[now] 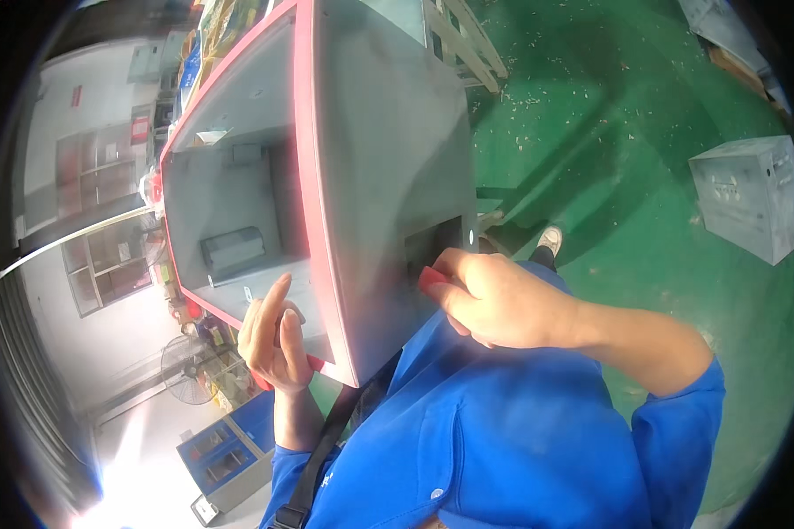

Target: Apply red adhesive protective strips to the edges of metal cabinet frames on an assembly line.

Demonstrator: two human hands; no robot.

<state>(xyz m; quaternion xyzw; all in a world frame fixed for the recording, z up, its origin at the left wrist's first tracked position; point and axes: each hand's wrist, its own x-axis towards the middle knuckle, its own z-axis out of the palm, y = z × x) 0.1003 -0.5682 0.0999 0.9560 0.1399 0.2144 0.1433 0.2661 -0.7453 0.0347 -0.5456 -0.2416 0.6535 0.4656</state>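
A large grey metal cabinet point(375, 132) stands right in front of me, its open front edged by a red border point(311, 176). My right hand point(507, 304) pinches a small red piece point(431, 279) between thumb and fingers; what kind of piece it is I cannot make out. It is held at a dark rectangular cutout point(432, 247) in the cabinet's side panel. Near the lower corner of the open front is my left hand point(275, 339), fingers apart and partly bent, with no object visible in it. Inside the cabinet sits a grey boxy part point(233, 250).
A grey-white box point(745, 196) rests on the green floor point(582, 115) at the right. Behind the cabinet is a pale slatted frame point(468, 44). To the left are a standing fan point(185, 368) and a blue-topped unit point(225, 450). My shoe point(550, 238) shows beside the cabinet.
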